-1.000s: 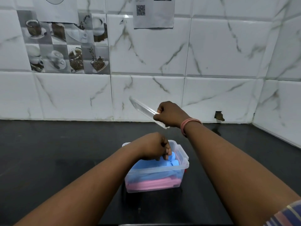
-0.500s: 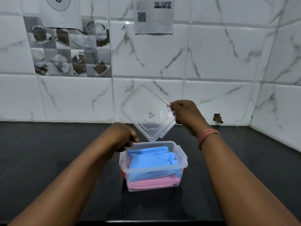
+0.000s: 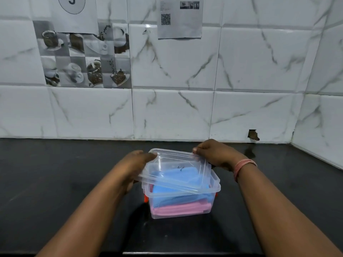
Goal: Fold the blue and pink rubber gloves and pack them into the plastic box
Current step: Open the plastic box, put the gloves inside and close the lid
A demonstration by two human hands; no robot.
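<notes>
A clear plastic box [image 3: 215, 189] stands on the black counter, with a red clip showing at its left side. Inside it the folded blue gloves [image 3: 161, 198] lie on top of the folded pink gloves [image 3: 178, 210]. A clear lid [image 3: 176, 169] hovers tilted over the box, its far edge raised and its near edge close to the rim. My left hand [image 3: 136, 162] grips the lid's left side. My right hand [image 3: 215, 154] pinches its far right corner.
The black counter [image 3: 55, 182] runs left and right of the box. A white marble-tiled wall [image 3: 185, 112] rises close behind, with a chipped hole [image 3: 253, 135] near the right corner. A side wall closes off the right end.
The lid has come down from upright in the air to just above the box. My left hand has left the gloves and taken hold of the lid's left side.
</notes>
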